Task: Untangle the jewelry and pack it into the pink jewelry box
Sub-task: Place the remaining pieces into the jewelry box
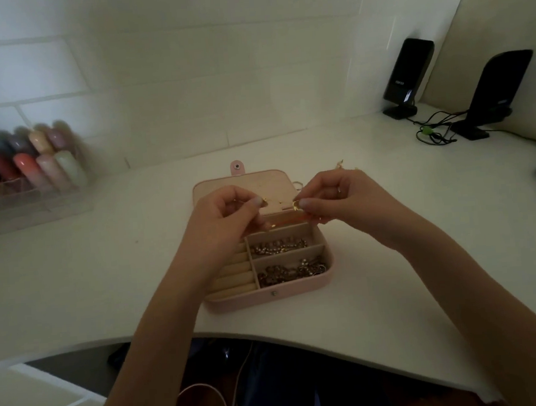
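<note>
- One thin gold chain (279, 199) stretched roughly left-to-right betw. both hands, held just above the far end of the open pink jewelry box (265, 250).
- Left hand (229, 210) pinches one end w/ thumb & curled fingers; right hand (333, 198) pinches the other end, by a small gold ring/clasp.
- Both hands about equally near the box; chain's long axis runs across it, so lowering goes straight down.
- 2 right-side compartments already hold jewelry; more gold bits lie on the tabletop (391, 257) behind the right hand.

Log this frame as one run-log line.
left hand: pinches thin gold chain | right hand: pinches same chain | open pink jewelry box: below, two compartments filled | stage: untangling
</note>
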